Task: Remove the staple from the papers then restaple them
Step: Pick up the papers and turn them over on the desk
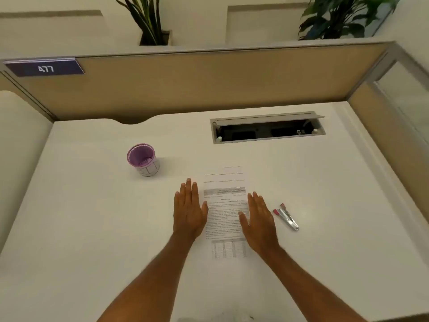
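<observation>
White printed papers (225,205) lie flat on the white desk (92,217), with the text upside down to me. My left hand (189,211) rests palm down, fingers together, along the papers' left edge. My right hand (258,217) lies palm down on the papers' right side and covers part of the text. Neither hand holds anything. A small silver stapler with red ends (286,216) lies on the desk just right of my right hand, apart from it. No staple is visible at this distance.
A purple cup (144,160) stands to the far left of the papers. An open cable tray slot (268,130) is cut into the desk at the back right. Tan partition walls (209,82) enclose the desk on the back and right.
</observation>
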The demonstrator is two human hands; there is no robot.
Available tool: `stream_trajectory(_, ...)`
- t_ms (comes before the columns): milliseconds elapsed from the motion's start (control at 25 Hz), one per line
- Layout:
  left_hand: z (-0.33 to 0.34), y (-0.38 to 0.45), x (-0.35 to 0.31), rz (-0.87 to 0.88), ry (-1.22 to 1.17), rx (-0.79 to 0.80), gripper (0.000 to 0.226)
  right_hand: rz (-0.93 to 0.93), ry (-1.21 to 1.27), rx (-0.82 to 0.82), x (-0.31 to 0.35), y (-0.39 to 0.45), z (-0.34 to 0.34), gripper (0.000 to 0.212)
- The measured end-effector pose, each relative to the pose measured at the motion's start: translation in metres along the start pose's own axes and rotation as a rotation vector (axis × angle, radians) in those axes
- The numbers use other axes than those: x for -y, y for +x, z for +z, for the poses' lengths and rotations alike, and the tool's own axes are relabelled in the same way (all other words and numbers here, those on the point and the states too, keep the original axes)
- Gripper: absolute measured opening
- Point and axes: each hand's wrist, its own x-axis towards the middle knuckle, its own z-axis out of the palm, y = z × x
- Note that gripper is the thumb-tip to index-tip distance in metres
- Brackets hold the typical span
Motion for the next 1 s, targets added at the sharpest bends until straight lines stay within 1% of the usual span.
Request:
stream_trajectory(120,0.009,0.003,0.004,-0.146,-0.051,0.000,0.067,0.048,-0.008,0.022,-0.001,-0.003,0.016,0.066)
stream_trajectory(200,0.016,0.004,0.004,-0.210,-0.038,0.007,0.064,0.027,-0.063,0.030,-0.004,-0.007,0.028,0.066)
stream_trajectory(440,0.020,0.017,-0.006,-0.301,-0.123,0.063,0.060,0.035,-0.114,0.023,-0.011,-0.007,0.046,0.068)
stream_trajectory(520,0.020,0.026,-0.013,-0.378,-0.235,0.095,0.060,0.011,-0.123,0.017,-0.015,-0.008,0.051,0.069)
stream_trajectory(640,0.017,0.038,-0.022,-0.583,-0.461,0.147,0.062,0.001,-0.132,0.014,-0.020,-0.009,0.054,0.069)
stream_trajectory(760,0.010,0.051,-0.022,-0.790,-0.756,0.109,0.060,-0.002,-0.136,0.020,-0.021,-0.008,0.055,0.069)
stream_trajectory(840,0.004,0.056,-0.021,-0.853,-0.876,0.098,0.058,-0.004,-0.138,0.019,-0.022,-0.008,0.056,0.069)
stream_trajectory(920,0.001,0.058,-0.020,-0.871,-0.905,0.130,0.053,-0.006,-0.149,0.015,-0.022,-0.008,0.056,0.069)
stream_trajectory(960,0.000,0.057,-0.020,-0.872,-0.936,0.150,0.048,-0.005,-0.152,0.011,-0.022,-0.008,0.056,0.069)
stream_trajectory(1000,0.001,0.058,-0.019,-0.863,-0.997,0.166,0.037,-0.007,-0.155,0.006,-0.022,-0.008,0.056,0.069)
